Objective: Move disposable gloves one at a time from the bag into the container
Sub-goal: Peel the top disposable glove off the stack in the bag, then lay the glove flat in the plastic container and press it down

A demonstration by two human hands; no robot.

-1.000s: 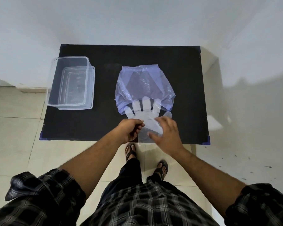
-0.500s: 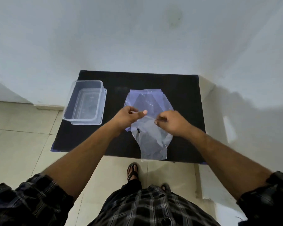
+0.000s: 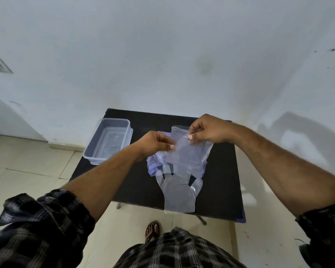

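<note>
A thin clear disposable glove [image 3: 184,151] hangs in the air over the black table [image 3: 222,180]. My left hand [image 3: 155,145] pinches its left edge and my right hand [image 3: 207,130] pinches its upper right edge, both near the cuff. Below them a purple-tinted plastic bag [image 3: 153,167] lies on the table, mostly hidden behind the held glove. More clear gloves [image 3: 179,198] lie flat in front of the bag, their cuffs reaching the table's near edge. The clear plastic container [image 3: 108,140] stands at the table's far left corner with nothing visible inside.
The small table stands against a white wall [image 3: 162,55] in a corner. Pale floor tiles [image 3: 27,171] lie to the left and in front. My sandalled foot [image 3: 152,232] is just before the table's near edge.
Both hands have risen from the table with one glove held between them, peeling it off the pile. The camera has tilted up, so the table sits lower in view.
</note>
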